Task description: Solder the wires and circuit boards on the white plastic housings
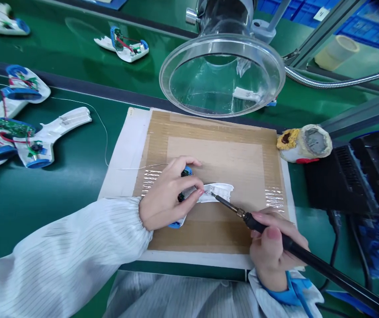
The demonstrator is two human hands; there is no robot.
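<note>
My right hand point(277, 243) grips the black handle of a soldering iron point(232, 207), its tip pointing left onto a white plastic housing point(221, 192) lying on a cardboard-covered board. My left hand point(172, 194) lies over the housing's left part, thumb and finger pinched close to the iron's tip. A thin solder wire point(123, 168) runs from the left into this hand; its end at the fingertips is too small to see clearly. Blue and dark parts of the housing show around the fingers, the rest being hidden beneath the hand.
A round magnifier lens point(222, 75) hangs above the board point(209, 238). Several opened white housings point(66, 119) with circuit boards and red wires lie at left. Behind, another housing point(126, 48) rests on the green surface. At right stand a yellow sponge point(288, 138) and a black box point(338, 176).
</note>
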